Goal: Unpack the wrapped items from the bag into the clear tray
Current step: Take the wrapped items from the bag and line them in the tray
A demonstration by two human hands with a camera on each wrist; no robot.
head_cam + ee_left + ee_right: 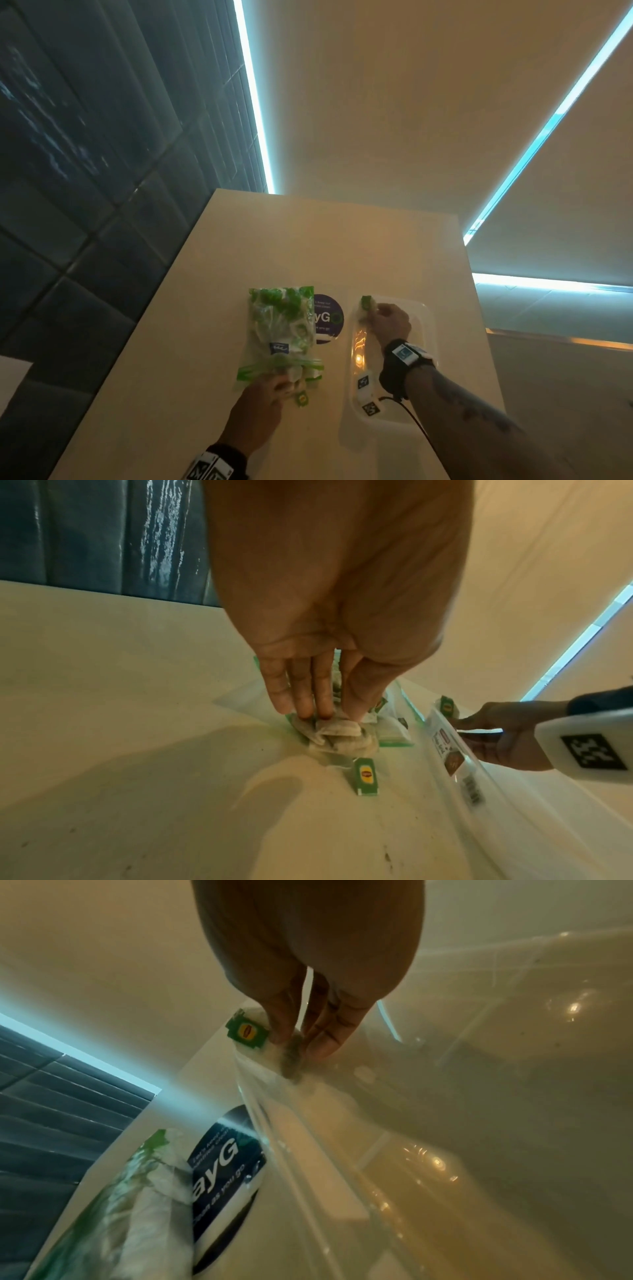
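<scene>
Head view shows the right hand [388, 320] pinching a light, limp wrapped tea bag [365, 306] at the clear tray [424, 310]'s far-left corner, while the left hand [270, 394] pinches another at the bag [279, 329]'s near mouth; best held by the wrapper's body.

You are standing at a pale cream table [212, 291] whose smooth top carries a few small dark specks. A round dark sticker [327, 318] with white lettering lies flat on it. To your left runs a wall of dark blue-grey glossy tiles [85, 171] that catch streaky reflections. Ahead of you a plain beige surface [394, 102] is edged by bright cyan-white light strips [255, 99], one along the tiles, another slanting at your right.
</scene>
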